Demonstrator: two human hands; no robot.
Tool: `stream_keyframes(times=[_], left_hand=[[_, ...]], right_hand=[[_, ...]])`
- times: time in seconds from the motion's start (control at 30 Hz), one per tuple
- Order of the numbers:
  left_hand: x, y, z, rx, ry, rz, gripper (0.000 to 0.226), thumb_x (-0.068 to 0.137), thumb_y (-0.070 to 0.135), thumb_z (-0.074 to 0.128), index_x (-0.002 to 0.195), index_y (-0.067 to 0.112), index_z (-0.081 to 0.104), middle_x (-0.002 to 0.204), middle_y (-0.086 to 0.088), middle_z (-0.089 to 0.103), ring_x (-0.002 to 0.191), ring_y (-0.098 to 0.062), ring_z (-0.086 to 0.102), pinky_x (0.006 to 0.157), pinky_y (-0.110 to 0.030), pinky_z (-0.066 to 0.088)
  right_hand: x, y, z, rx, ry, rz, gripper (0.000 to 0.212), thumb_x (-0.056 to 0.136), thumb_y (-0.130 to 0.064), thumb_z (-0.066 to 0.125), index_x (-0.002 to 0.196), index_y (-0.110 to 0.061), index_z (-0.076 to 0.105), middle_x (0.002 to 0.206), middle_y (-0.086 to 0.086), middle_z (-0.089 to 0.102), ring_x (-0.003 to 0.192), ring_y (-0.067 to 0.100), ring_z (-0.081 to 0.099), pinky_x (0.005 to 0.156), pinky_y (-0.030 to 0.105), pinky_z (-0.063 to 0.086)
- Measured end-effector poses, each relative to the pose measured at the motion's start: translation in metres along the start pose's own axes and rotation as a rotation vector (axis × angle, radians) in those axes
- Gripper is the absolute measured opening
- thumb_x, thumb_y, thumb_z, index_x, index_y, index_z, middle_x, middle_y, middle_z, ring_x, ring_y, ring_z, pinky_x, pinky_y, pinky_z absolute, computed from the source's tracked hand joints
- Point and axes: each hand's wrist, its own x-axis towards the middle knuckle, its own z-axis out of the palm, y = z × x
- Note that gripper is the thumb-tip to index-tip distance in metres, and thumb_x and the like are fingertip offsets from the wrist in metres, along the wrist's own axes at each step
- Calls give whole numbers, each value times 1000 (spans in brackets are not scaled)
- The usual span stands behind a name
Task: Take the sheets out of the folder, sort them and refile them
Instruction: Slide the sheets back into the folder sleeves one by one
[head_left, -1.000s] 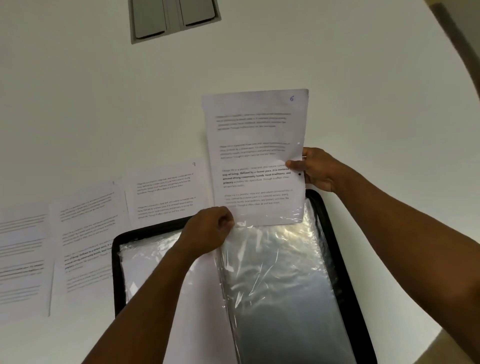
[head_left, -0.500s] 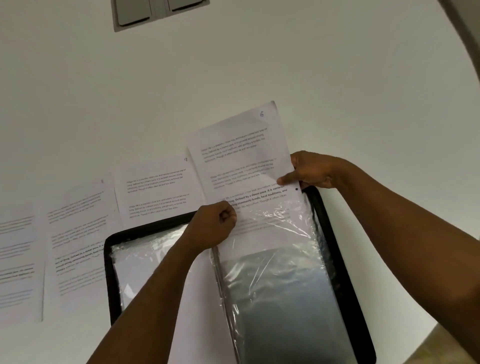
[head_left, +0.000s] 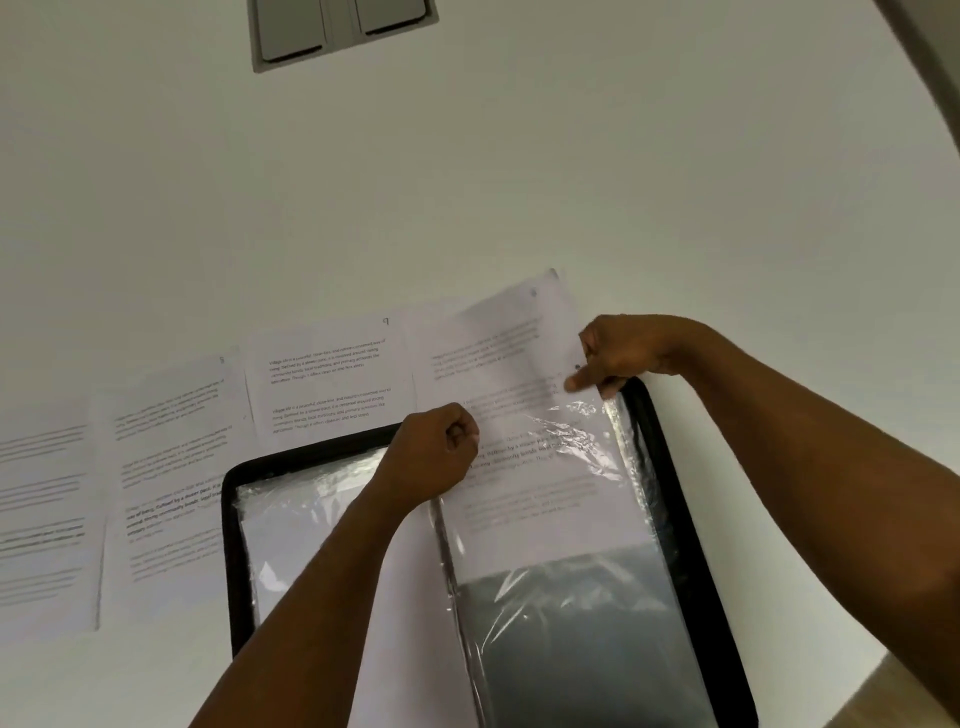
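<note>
The open folder (head_left: 691, 519) lies nearest on the table (head_left: 467, 182). Refiling looks under way: a sheet (head_left: 524, 395) sits half inside its plastic sleeve (head_left: 571, 623). The left hand (head_left: 436, 457) pinches what seems the sleeve's mouth; the right hand (head_left: 623, 358) grips the sheet's edge. Next, push straight down, clear of the sleeve seams. Sorted pages (head_left: 327, 379) lie beyond, with open room further back.

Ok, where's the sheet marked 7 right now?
In the head view it lies flat on the white table left of centre, the sheet marked 7, just beyond the black folder's top edge.
</note>
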Motion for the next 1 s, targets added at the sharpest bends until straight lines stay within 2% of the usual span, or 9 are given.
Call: stream_keyframes(times=[0.07,0.17,0.3,0.37,0.5,0.6,0.7,0.87,1.0], left_hand=[[2,2,0,17,-7,1,6,88,14,63,87,19,63,78,12,62,68,-1,57,63,-5,44],[3,2,1,17,-4,18,6,88,14,63,87,20,62,77,11,62,68,-2,57,65,-10,46],[3,1,2,15,-11,20,4,88,15,63,88,19,63,78,11,62,70,-4,57,68,-15,48],[3,0,1,11,-11,11,3,88,15,62,88,18,63,78,12,61,70,-4,57,68,-14,47],[3,-2,0,18,-3,24,3,88,15,63,90,16,65,77,12,61,68,-3,56,66,-11,45],[3,-2,1,11,-4,28,3,88,15,63,91,16,65,76,12,61,68,-2,55,65,-11,45],[3,-3,2,14,2,38,4,88,15,63,91,15,65,77,11,62,68,-3,56,67,-14,47],[4,-5,2,15,0,37,4,88,15,63,91,15,65,79,8,63,70,-5,57,67,-13,46],[4,-5,3,22,-6,43,6,89,15,62,94,14,65,81,7,63,73,-7,57,67,-14,46]], right_hand=[[-4,1,-6,-88,-92,60,32,74,-21,84,86,5,69,79,18,67,74,26,64,87,43,57],[2,-3,1,99,24,-37,57,73,-43,82,106,2,68,94,11,72,83,24,68,82,39,58],[17,-7,11,267,406,-175,30,86,-34,73,103,-9,71,99,6,74,89,24,71,85,39,58],[18,-6,7,102,324,-165,27,85,-29,75,100,-6,71,95,10,73,83,22,70,79,36,58],[8,-9,-1,-252,-71,3,35,77,-25,82,103,-5,70,99,20,71,78,21,66,78,36,59],[9,-17,5,-197,54,-109,32,79,-34,79,104,-16,71,98,-3,73,89,10,68,81,29,56],[16,-21,15,-130,232,-288,7,86,-25,73,91,-21,72,81,-21,67,77,-10,58,73,15,42],[21,-20,25,-463,-2,-240,6,82,-23,76,82,-28,74,68,-26,64,67,-12,57,70,12,42],[18,-23,34,-597,-211,-136,13,78,-25,80,90,-27,78,78,-18,71,74,-5,60,75,15,44]])
